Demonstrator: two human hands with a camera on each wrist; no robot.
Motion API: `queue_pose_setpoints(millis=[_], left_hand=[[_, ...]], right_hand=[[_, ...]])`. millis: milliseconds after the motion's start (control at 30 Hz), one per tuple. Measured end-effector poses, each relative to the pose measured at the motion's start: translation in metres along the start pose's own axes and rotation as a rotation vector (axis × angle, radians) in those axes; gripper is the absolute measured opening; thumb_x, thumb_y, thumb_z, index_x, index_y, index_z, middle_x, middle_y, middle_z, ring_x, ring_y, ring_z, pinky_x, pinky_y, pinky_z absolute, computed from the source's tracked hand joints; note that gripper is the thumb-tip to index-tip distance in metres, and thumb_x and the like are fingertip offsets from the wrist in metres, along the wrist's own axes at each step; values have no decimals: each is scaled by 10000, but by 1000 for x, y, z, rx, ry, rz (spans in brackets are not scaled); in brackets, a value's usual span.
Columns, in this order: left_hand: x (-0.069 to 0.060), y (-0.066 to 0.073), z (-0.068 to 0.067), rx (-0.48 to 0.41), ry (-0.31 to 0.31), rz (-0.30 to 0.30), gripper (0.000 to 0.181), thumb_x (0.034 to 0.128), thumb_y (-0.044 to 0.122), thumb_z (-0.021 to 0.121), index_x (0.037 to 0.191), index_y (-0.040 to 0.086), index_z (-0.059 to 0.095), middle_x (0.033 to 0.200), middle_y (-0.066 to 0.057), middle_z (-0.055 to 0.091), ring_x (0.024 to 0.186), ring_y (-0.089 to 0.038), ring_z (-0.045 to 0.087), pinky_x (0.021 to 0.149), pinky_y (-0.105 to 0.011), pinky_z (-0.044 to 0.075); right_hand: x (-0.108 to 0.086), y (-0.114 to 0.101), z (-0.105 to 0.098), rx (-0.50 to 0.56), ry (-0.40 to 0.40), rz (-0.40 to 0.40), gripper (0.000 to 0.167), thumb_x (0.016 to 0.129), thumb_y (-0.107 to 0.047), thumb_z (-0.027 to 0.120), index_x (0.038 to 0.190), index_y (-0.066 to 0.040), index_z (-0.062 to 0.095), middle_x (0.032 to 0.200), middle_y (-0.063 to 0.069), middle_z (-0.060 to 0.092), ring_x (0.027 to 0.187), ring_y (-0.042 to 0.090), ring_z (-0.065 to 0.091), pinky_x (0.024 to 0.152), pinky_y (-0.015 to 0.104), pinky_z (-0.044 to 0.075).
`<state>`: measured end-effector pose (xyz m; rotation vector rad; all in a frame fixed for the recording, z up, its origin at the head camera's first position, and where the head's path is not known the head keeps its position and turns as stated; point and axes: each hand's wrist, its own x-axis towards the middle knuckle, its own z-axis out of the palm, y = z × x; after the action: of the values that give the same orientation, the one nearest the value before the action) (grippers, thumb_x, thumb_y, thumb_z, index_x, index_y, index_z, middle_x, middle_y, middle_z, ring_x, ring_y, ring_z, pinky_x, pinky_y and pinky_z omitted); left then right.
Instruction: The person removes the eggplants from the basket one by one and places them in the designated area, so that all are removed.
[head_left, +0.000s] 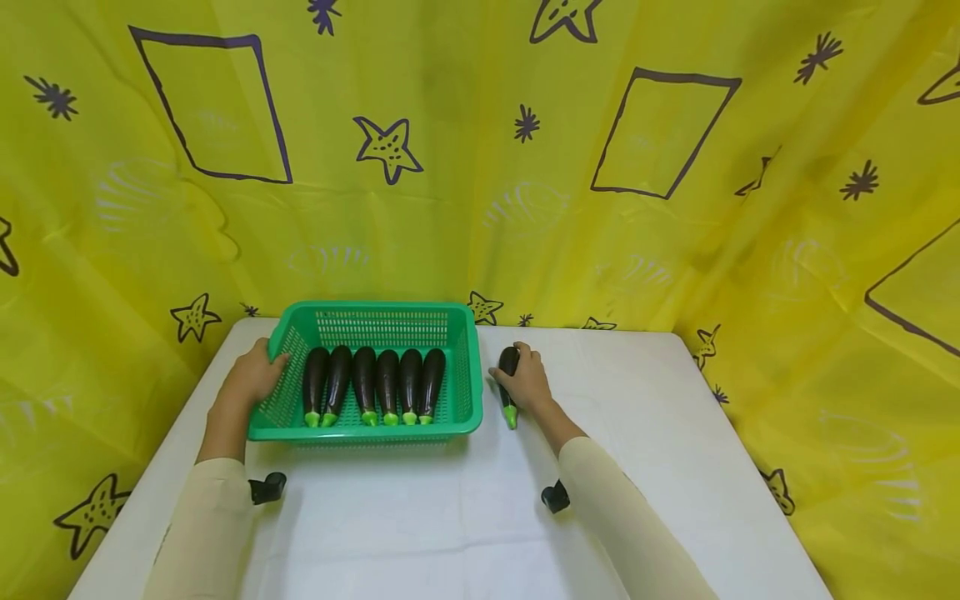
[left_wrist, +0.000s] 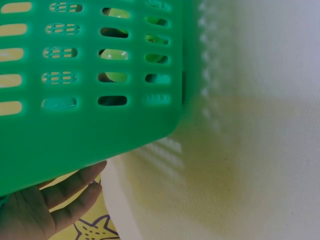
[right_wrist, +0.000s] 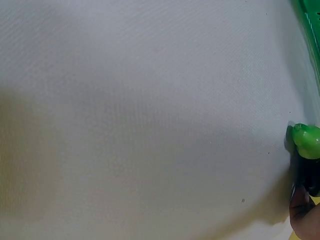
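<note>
A green perforated basket (head_left: pixel 363 433) holds several dark eggplants (head_left: pixel 364 383) in a row, green stem ends toward the person. My left hand (head_left: pixel 255 372) grips the basket's left rim, thumb over the inside; the left wrist view shows its fingers (left_wrist: pixel 75 192) against the outer side of the basket (left_wrist: pixel 100 130). Right of the basket, my right hand (head_left: pixel 525 381) has its thumb and fingers around a single eggplant (head_left: pixel 510 408) at the table surface. In the right wrist view only the green stem end (right_wrist: pixel 307 141) and part of the hand (right_wrist: pixel 306 220) show.
The white table (head_left: pixel 465 533) carries the basket near its back edge. A yellow patterned curtain (head_left: pixel 450 233) hangs behind and at both sides. Dark wrist-mounted pieces (head_left: pixel 267 488) show below both forearms.
</note>
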<state>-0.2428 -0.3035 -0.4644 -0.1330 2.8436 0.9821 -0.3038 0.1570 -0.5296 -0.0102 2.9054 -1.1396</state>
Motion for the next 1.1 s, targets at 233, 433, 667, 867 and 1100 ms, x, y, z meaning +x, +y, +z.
queue_pose_setpoints(millis=[233, 433, 667, 867, 1100], left_hand=[[1, 0, 0, 5, 5, 6, 599, 1131, 279, 355, 1451, -215, 243, 1258, -456, 488, 1062, -562, 564, 871, -681, 481], [1, 0, 0, -14, -6, 11, 595, 1133, 274, 357, 1458, -209, 233, 1257, -452, 484, 1063, -556, 559, 867, -673, 479], [1, 0, 0, -16, -18, 13, 607, 1133, 273, 356, 1470, -211, 211, 1281, -459, 465, 1091, -561, 542, 894, -684, 464], [1, -1, -3, -3, -26, 16, 618, 1134, 271, 352, 1472, -221, 192, 1294, -476, 449, 1106, -578, 536, 901, -687, 459], [2, -2, -2, 4, -27, 22, 614, 1134, 272, 356, 1468, -218, 196, 1274, -469, 469, 1077, -563, 550, 882, -675, 463]], right_hand=[[0, 0, -2, 10, 10, 7, 795, 988, -348, 727, 1582, 5, 333, 1454, 334, 419, 1295, 458, 502, 1065, 563, 450], [0, -1, -3, 40, 17, 15, 747, 998, -278, 723, 1573, 17, 349, 1448, 340, 416, 1292, 472, 505, 1065, 563, 450], [3, -1, -2, 37, 31, -9, 716, 1017, -276, 713, 1553, 40, 358, 1443, 360, 402, 1266, 491, 519, 1046, 570, 459], [6, 0, -4, 43, 20, -2, 727, 1033, -322, 690, 1564, 40, 350, 1466, 364, 389, 1291, 496, 509, 1057, 571, 454], [7, -6, -10, 1, 57, 14, 705, 1061, -407, 602, 1556, 39, 371, 1489, 343, 384, 1332, 484, 427, 1067, 570, 423]])
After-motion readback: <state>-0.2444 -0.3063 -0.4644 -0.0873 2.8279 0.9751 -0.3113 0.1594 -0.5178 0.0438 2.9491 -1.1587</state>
